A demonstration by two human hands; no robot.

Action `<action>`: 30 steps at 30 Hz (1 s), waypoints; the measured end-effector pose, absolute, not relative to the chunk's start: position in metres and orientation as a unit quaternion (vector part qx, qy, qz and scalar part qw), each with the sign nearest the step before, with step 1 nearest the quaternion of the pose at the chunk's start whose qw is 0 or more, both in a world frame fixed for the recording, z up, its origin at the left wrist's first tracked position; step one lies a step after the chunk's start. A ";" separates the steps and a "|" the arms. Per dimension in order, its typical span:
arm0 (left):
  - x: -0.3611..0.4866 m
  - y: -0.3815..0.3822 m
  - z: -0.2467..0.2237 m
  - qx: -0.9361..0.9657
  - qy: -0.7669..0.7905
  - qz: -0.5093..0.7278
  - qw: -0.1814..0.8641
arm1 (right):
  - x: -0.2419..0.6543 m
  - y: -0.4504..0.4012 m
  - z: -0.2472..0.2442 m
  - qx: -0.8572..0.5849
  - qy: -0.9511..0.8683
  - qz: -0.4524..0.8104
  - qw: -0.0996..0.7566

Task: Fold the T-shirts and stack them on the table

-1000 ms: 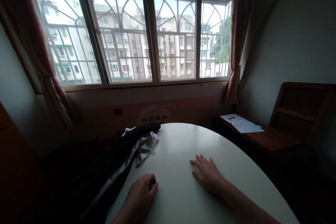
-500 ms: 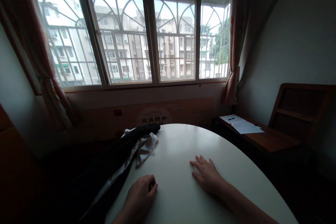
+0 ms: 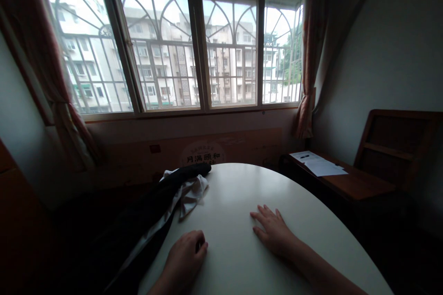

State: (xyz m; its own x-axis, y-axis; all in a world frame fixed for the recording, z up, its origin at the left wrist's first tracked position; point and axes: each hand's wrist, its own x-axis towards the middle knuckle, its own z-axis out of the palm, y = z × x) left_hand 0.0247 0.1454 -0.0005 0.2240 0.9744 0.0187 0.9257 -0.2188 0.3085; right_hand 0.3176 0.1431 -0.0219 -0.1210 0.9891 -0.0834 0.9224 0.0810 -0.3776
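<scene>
On the round white table [image 3: 235, 193], my left hand [image 3: 185, 256] rests in a loose curl, fingers bent in and thumb close to them. A dark gap shows between thumb and forefinger, and no object is visible in it. My right hand [image 3: 273, 230] lies palm down on the tabletop, fingers spread, holding nothing. Beyond my left hand, a black garment [image 3: 187, 173] with white cloth [image 3: 194, 193] drapes over the table's left edge. Neither hand touches this cloth.
At right stands a brown wooden bench or low table [image 3: 363, 186] bearing white papers [image 3: 321, 167] and a dark pen [image 3: 304, 156]. Behind it leans a wooden panel or chair back [image 3: 391, 147]. A barred window [image 3: 228, 55] between tied curtains [image 3: 306, 106] spans the far wall, above a printed carton [image 3: 238, 143].
</scene>
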 end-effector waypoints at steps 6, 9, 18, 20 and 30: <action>0.025 0.146 -0.001 0.772 0.617 0.100 0.115 | 0.318 0.143 -0.023 -0.653 -0.730 0.174 0.102; 0.025 0.146 -0.001 0.773 0.616 0.099 0.114 | 0.318 0.143 -0.024 -0.653 -0.730 0.176 0.103; 0.028 0.144 -0.005 0.788 0.607 0.082 0.057 | 0.313 0.144 -0.032 -0.671 -0.717 0.141 0.126; 0.029 0.145 -0.006 0.789 0.608 0.082 0.044 | 0.313 0.144 -0.034 -0.669 -0.719 0.136 0.127; 0.040 0.136 -0.002 0.782 0.619 0.069 -0.025 | 0.313 0.141 -0.038 -0.665 -0.722 0.124 0.142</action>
